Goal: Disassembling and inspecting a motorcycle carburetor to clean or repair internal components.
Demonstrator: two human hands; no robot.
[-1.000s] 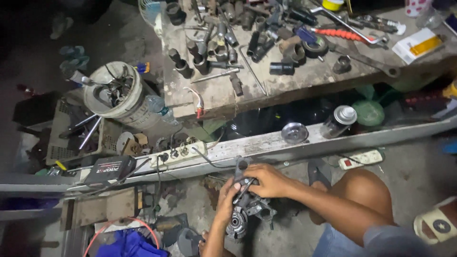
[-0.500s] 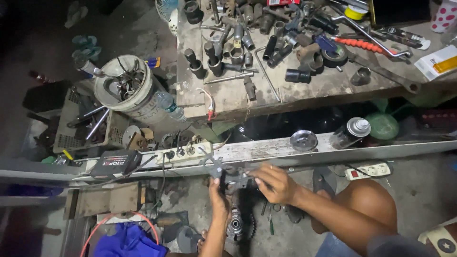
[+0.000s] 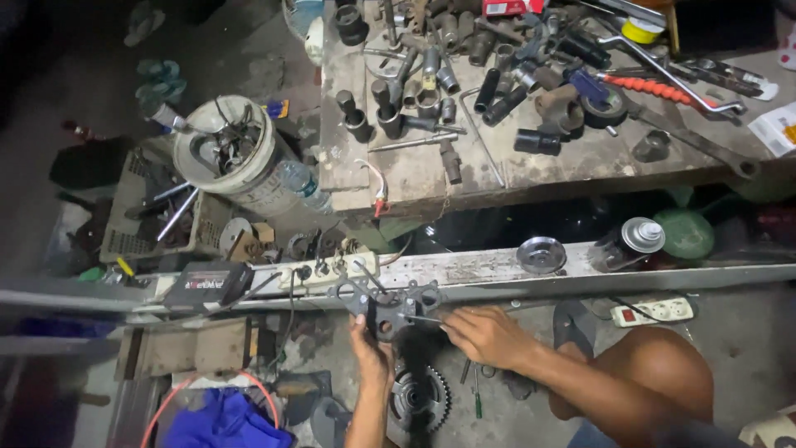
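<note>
Gripping the dark metal part (image 3: pixel 388 307) from below, your left hand (image 3: pixel 371 353) has its fingers wrapped around the lower edge, which keeps the flat flanged face turned up toward you. Your right hand (image 3: pixel 487 334) pinches a thin tool (image 3: pixel 423 318) against the part's side, fingers drawn together at the tip, so the left hand seems to serve as the brace. The part hangs just in front of the long grey beam (image 3: pixel 497 270), above a toothed gear (image 3: pixel 419 398) lying on the floor. On the beam, a power strip (image 3: pixel 327 267) and a small round dish (image 3: pixel 541 254) sit within reach.
</note>
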